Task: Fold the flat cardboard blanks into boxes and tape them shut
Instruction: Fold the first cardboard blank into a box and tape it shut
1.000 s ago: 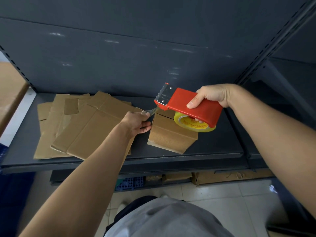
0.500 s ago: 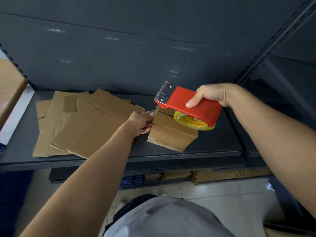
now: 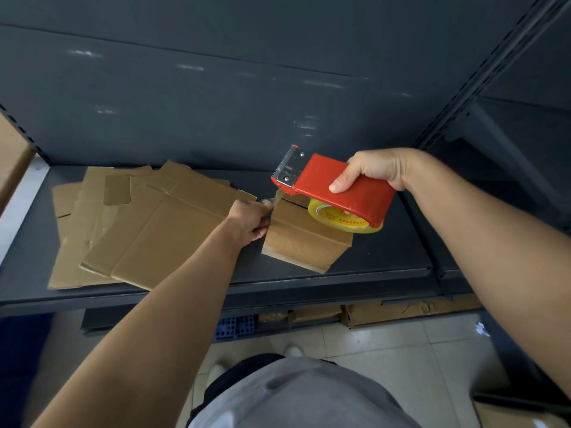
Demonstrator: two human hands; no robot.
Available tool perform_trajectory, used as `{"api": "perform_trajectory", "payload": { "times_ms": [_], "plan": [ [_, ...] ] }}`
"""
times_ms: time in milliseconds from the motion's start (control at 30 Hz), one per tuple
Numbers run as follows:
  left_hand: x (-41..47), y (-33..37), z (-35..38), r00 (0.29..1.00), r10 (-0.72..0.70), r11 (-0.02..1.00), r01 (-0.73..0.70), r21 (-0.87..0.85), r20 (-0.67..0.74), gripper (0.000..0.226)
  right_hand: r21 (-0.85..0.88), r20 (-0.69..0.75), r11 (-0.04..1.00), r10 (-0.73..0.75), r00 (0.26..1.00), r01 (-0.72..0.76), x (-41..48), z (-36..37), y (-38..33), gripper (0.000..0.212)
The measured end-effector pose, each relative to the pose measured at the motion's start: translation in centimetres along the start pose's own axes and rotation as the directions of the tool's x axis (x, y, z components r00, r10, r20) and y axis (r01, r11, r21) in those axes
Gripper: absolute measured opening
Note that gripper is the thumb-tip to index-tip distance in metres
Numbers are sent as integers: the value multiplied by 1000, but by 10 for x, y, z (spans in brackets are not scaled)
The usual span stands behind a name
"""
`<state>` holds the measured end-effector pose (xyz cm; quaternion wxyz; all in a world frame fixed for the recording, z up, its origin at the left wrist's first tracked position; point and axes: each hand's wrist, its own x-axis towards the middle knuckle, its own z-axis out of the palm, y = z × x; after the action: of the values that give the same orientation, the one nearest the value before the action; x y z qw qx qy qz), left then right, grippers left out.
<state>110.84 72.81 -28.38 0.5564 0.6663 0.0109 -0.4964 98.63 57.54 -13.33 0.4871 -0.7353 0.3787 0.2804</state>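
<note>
right hand: fingers and thumb curled round the red tape dispenser, gripping it from above; it is held in the air over the far right part of the box.
left hand: fingers bunched, pinching the tape end just off the box's 10 o'clock corner; the fingers sit just beside the box's left edge.
tape dispenser: tilted, its toothed metal blade pointing to 11 o'clock, a yellow-cored tape roll showing under the red shell.
tape end: a short clear strip running from below the blade down to the left hand's fingertips; whether it touches the cardboard i cannot tell.
box: folded cardboard, standing on the shelf near its front edge, about mid-view; a seam between the top flaps shows under the dispenser.
flat blanks: a loose overlapping pile lying at 9 o'clock of the box, the nearest one under the left wrist.
shelf: dark grey metal, with a dark back panel at 12 o'clock.
below the shelf: a blue crate and brown cartons at 6 o'clock, on a pale tiled floor.
</note>
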Motion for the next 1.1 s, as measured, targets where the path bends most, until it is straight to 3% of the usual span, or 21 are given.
{"api": "perform_trajectory", "payload": {
  "times_ms": [233, 300, 367, 433, 500, 567, 667, 833, 1100],
  "plan": [
    [5, 0, -2, 996, -87, 993, 88, 72, -27, 22, 27, 9, 1000, 3, 1000, -3, 2, -1, 0, 31],
    [10, -8, -5, 998, -49, 958, 37, 286, 35, 34, 29, 13, 1000, 0, 1000, 0, 1, -2, 0, 30],
    [11, -14, -4, 991, 136, 919, -121, 375, -13, 30, 26, 20, 1000, -3, 1000, 2, 1, -2, -1, 27],
    [7, -11, -5, 944, 322, 932, -302, 199, -74, 31, 21, 11, 1000, -3, 1000, 3, 1, -2, -1, 29],
    [1, -3, -4, 903, 373, 925, -379, -15, 212, 55, 28, -3, 1000, -1, 1000, 1, 1, -3, -2, 28],
    [-2, 3, -5, 802, 366, 923, -379, -71, 472, 77, 36, -7, 999, 2, 1000, -2, 1, -4, -2, 28],
    [-9, 9, -2, 746, 316, 919, -395, 7, 586, 75, 38, 3, 999, 5, 1000, -5, 1, -4, -3, 28],
    [-5, 8, 5, 816, 239, 874, -416, 249, 526, 65, 32, 41, 999, 0, 999, -1, -1, -5, -5, 24],
    [2, 9, 5, 824, 244, 865, -424, 270, 512, 82, 1, 123, 999, 41, 992, -42, -8, -19, 2, 25]
  ]
}}
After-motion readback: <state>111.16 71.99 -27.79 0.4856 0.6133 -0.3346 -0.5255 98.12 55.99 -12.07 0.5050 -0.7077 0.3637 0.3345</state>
